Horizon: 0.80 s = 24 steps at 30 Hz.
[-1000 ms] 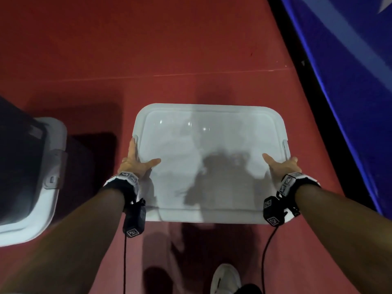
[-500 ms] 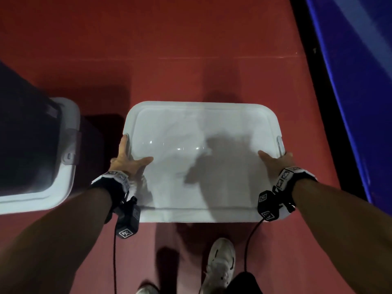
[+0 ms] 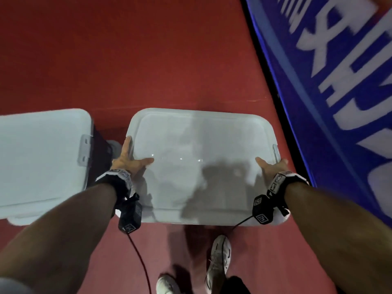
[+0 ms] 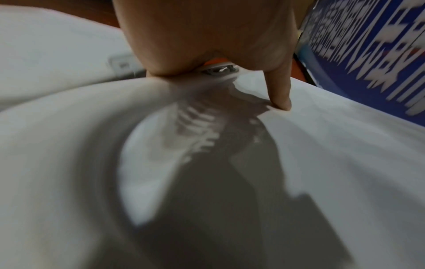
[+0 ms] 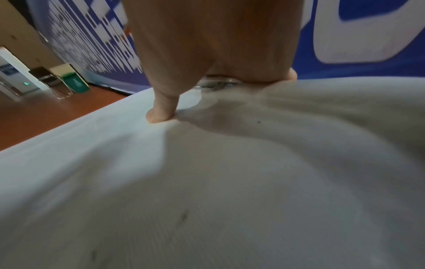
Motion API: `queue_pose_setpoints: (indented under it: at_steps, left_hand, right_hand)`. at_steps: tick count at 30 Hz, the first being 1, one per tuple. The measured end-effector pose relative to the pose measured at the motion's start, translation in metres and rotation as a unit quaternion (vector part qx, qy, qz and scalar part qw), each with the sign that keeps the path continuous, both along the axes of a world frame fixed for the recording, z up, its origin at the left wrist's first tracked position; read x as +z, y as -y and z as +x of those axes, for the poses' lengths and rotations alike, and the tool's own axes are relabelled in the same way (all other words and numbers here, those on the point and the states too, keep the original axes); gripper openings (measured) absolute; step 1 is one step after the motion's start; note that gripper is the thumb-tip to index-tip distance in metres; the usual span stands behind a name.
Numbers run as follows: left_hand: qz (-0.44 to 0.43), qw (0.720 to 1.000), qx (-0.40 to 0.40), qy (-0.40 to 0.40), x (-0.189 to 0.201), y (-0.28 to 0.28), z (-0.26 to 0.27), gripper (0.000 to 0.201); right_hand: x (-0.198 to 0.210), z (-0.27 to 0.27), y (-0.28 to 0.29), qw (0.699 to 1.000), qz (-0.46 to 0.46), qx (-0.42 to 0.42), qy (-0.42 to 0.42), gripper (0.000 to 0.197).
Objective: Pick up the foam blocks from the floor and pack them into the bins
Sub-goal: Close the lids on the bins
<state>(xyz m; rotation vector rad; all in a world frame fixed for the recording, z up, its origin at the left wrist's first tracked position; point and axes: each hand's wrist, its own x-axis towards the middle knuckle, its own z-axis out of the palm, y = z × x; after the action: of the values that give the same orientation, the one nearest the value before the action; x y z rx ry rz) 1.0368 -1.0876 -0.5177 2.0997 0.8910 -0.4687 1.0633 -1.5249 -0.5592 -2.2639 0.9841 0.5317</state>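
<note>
No foam blocks show in any view. A white bin with its lid (image 3: 201, 145) on sits in front of me over the red floor. My left hand (image 3: 129, 160) grips its left edge, thumb laid on the lid and fingers over the rim. My right hand (image 3: 271, 166) grips the right edge the same way, beside the side latch (image 3: 275, 152). In the left wrist view the thumb (image 4: 280, 94) presses on the lid (image 4: 322, 163). The right wrist view shows the right thumb (image 5: 163, 109) pressing the lid (image 5: 230, 182).
A second white lidded bin (image 3: 42, 155) stands close on the left, its latch (image 3: 84, 149) facing the held bin. A blue banner wall (image 3: 339, 81) runs along the right. My white shoes (image 3: 218, 257) are just behind the bin. A green bin (image 5: 76, 83) stands far off.
Both hands keep their hold while the bin and I move forward. The second bin now lies alongside with its lid top visible, and the blue banner is closer on the right.
</note>
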Motion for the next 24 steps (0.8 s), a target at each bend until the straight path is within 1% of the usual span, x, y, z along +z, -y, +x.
queue_pose_setpoints:
  at_steps: [1, 3, 4, 6, 7, 9, 11, 13, 15, 17, 20, 22, 24]
  left_hand:
    - [-0.001, 1.000, -0.002, 0.012, 0.024, -0.006, 0.000, 0.122]
    - [-0.013, 0.999, -0.005, 0.043, 0.072, -0.019, -0.002, 0.130]
    - [-0.021, 0.998, 0.000, 0.061, 0.096, -0.027, 0.000, 0.132]
    - [-0.032, 0.995, 0.008, 0.098, 0.144, -0.036, 0.004, 0.128]
    - [-0.035, 0.993, 0.008, 0.115, 0.172, -0.038, 0.003, 0.125]
    - [-0.033, 0.989, 0.016, 0.143, 0.220, -0.043, 0.005, 0.123]
    - [-0.019, 0.988, 0.017, 0.155, 0.255, -0.048, 0.007, 0.120]
    - [-0.013, 0.986, 0.015, 0.164, 0.287, -0.054, 0.003, 0.120]
    - [-0.007, 0.985, 0.023, 0.172, 0.304, -0.066, 0.002, 0.120]
    - [0.004, 0.984, 0.037, 0.173, 0.314, -0.080, -0.005, 0.117]
    - [0.021, 0.982, 0.062, 0.175, 0.319, -0.108, -0.018, 0.112]
    - [0.025, 0.981, 0.083, 0.172, 0.316, -0.132, -0.033, 0.115]
    - [0.011, 0.978, 0.105, 0.179, 0.312, -0.156, -0.049, 0.116]
  right_hand:
    - [0.026, 0.001, -0.004, 1.000, -0.003, 0.007, 0.010, 0.137]
    - [0.097, 0.000, -0.023, 0.999, -0.004, 0.015, 0.052, 0.117]
    - [0.130, 0.000, -0.029, 0.998, 0.001, 0.006, 0.069, 0.110]
    - [0.175, 0.005, -0.035, 0.995, 0.021, 0.010, 0.100, 0.097]
    - [0.201, 0.004, -0.039, 0.993, 0.025, 0.009, 0.119, 0.095]
    - [0.237, 0.013, -0.045, 0.989, 0.024, 0.002, 0.143, 0.101]
    - [0.269, 0.019, -0.050, 0.989, 0.027, 0.006, 0.143, 0.104]
    - [0.301, 0.021, -0.059, 0.989, 0.044, 0.021, 0.141, 0.099]
    - [0.324, 0.029, -0.071, 0.984, 0.066, 0.037, 0.160, 0.096]
    - [0.336, 0.037, -0.087, 0.979, 0.079, 0.063, 0.175, 0.094]
    - [0.340, 0.042, -0.118, 0.977, 0.081, 0.094, 0.174, 0.101]
    - [0.338, 0.044, -0.143, 0.976, 0.075, 0.119, 0.166, 0.101]
    - [0.339, 0.039, -0.173, 0.974, 0.085, 0.137, 0.159, 0.101]
